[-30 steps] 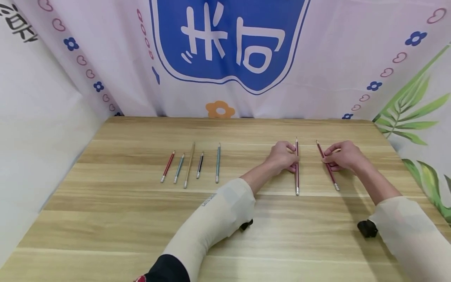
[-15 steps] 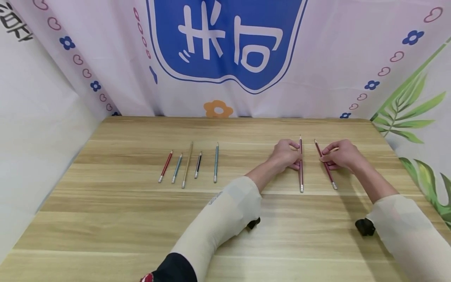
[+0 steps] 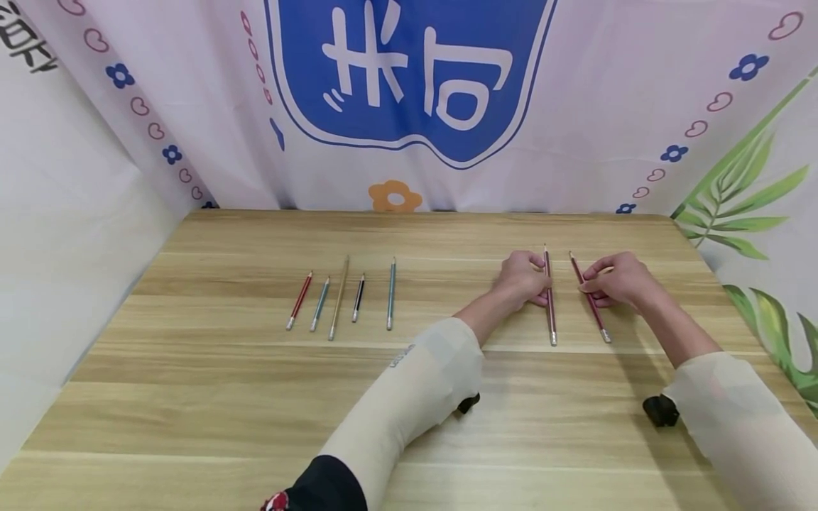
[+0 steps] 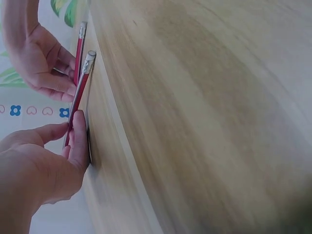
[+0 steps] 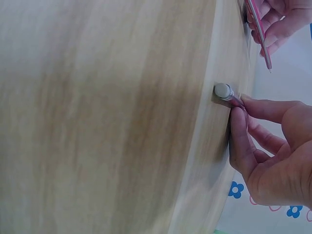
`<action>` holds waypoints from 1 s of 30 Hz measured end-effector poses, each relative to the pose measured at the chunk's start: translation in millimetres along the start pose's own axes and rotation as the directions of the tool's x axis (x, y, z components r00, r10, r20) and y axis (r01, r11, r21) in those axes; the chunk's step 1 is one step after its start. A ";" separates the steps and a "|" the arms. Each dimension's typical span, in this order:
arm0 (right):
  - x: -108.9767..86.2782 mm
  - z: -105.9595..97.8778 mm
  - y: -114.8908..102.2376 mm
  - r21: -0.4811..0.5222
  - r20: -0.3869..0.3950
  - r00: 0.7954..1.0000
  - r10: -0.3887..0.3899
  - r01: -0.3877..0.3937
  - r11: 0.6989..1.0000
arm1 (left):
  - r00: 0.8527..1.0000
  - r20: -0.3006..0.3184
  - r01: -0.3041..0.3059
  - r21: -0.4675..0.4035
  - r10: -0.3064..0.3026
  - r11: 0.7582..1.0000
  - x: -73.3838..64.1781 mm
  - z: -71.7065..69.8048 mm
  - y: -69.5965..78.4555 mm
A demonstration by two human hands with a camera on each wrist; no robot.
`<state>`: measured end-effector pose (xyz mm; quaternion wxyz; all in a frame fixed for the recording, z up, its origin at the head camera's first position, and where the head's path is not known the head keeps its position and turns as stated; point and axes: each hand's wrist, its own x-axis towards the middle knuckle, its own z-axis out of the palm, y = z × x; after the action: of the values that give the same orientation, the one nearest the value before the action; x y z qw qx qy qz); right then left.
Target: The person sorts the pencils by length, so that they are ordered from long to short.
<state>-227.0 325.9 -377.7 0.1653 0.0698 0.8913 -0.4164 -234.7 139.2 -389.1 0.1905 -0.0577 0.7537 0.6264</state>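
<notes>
A person's left hand (image 3: 519, 275) pinches a slim dark-red pencil with a pale eraser end (image 3: 551, 312) between thumb and fingers, while the right hand (image 3: 621, 278) grips a matching dark-red pencil (image 3: 598, 321) the same way. The hands are apart, with both pencils between them. Over the past second the left hand has shifted its pencil rightward and let it lean slightly, while the right hand has barely moved. The gap between the pair is narrower as a result, though they do not touch; the work now appears centred on bringing these two near each other. Their points face the far edge, and the right one slants more. The left wrist view suggests that the left pencil's eraser end is raised.

Loose beige sleeves (image 3: 409, 397) cover both forearms. Well to the left, five more pencils lie apart on the wood-grain table (image 3: 255, 411): a short red one (image 3: 300, 300), a short blue-green one (image 3: 321, 304), a long natural-wood one (image 3: 339, 298), a short black one (image 3: 359, 298) and a longer light-blue one (image 3: 391, 294). Behind hangs a pale printed cloth (image 3: 594, 142) bearing a blue shield (image 3: 409, 126).
</notes>
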 end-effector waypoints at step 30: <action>-0.6 1.8 1.9 0.021 -0.014 1.000 -0.016 0.016 1.000 | 0.995 -0.077 -0.032 0.388 0.067 0.921 9.6 21.9 7.7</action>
<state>-225.5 325.7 -379.9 0.1550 0.0672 0.8885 -0.4267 -241.3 163.4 -388.5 0.1484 -0.0277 0.8712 0.4672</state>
